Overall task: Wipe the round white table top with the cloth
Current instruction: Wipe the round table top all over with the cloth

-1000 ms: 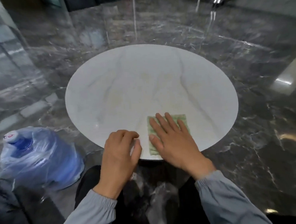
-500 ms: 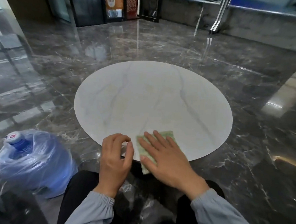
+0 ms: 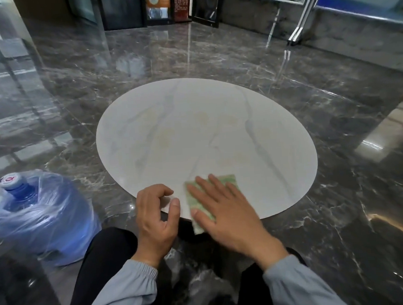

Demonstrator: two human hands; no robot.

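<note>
The round white table top (image 3: 206,138) has grey veins and faint yellowish stains near its middle. A green cloth (image 3: 228,179) lies at the near rim, and its lower end hangs over the edge. My right hand (image 3: 225,212) presses flat on the cloth with fingers spread, hiding most of it. Just left of it, my left hand (image 3: 156,216) rests at the rim with loosely curled fingers, thumb apart, holding nothing.
A blue water jug (image 3: 34,209) wrapped in clear plastic stands on the dark glossy marble floor (image 3: 339,191) to the left of the table. My knees in black trousers (image 3: 103,259) are under the near edge. Glass doors and metal poles (image 3: 303,16) stand at the back.
My right hand has slid the cloth left and back toward me, so it now overhangs the near rim. The left hand stays at the edge. The view has tilted up.
</note>
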